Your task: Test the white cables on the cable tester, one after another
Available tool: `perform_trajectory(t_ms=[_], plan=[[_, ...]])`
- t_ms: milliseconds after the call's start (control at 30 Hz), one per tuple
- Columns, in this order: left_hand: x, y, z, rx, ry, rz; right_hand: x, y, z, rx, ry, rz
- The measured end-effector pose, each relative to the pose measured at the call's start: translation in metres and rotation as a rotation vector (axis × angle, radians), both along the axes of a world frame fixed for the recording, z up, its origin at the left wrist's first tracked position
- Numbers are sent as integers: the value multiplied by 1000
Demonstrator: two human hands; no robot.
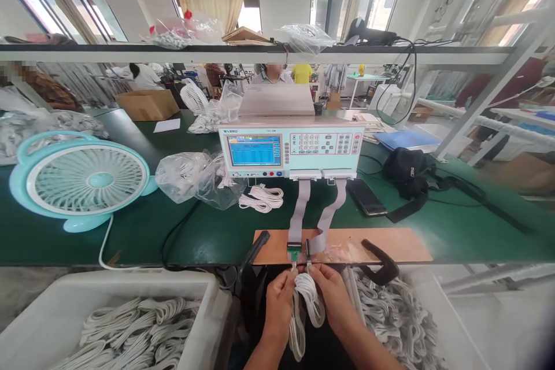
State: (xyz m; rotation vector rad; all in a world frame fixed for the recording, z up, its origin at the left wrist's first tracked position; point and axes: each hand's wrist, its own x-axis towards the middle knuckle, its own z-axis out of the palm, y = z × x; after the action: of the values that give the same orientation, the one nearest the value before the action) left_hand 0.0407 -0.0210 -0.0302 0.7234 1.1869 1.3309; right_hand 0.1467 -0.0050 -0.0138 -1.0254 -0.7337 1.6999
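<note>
While your head camera looked down over the near edge of the desk (182,231), you held one coiled white cable (309,300) between both hands: your left hand (280,296) pinched one plug end and your right hand (332,292) the other, both grips closed on it, right at the two connectors (301,250) on the wooden board (381,244). By my reading, you were at the plugging-in step; next came seating both ends squarely. Two ribbon leads (321,211) ran to one tester (291,150). One fan (82,180) stood far left, with two cable bins (65,300) nearby.
</note>
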Motion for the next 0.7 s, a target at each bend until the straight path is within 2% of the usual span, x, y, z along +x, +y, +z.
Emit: perform_trajectory(t_ms=[133, 367, 533, 700], plan=[[4, 3, -7, 47, 42, 58, 0, -1, -6, 32, -16, -20], [3, 13, -6, 81, 125, 72, 2, 8, -13, 78, -55, 26], [3, 22, -12, -29, 204, 241, 7, 20, -24, 173, -103, 101], [5, 23, -5, -51, 163, 198, 6, 19, -19, 147, -147, 97]])
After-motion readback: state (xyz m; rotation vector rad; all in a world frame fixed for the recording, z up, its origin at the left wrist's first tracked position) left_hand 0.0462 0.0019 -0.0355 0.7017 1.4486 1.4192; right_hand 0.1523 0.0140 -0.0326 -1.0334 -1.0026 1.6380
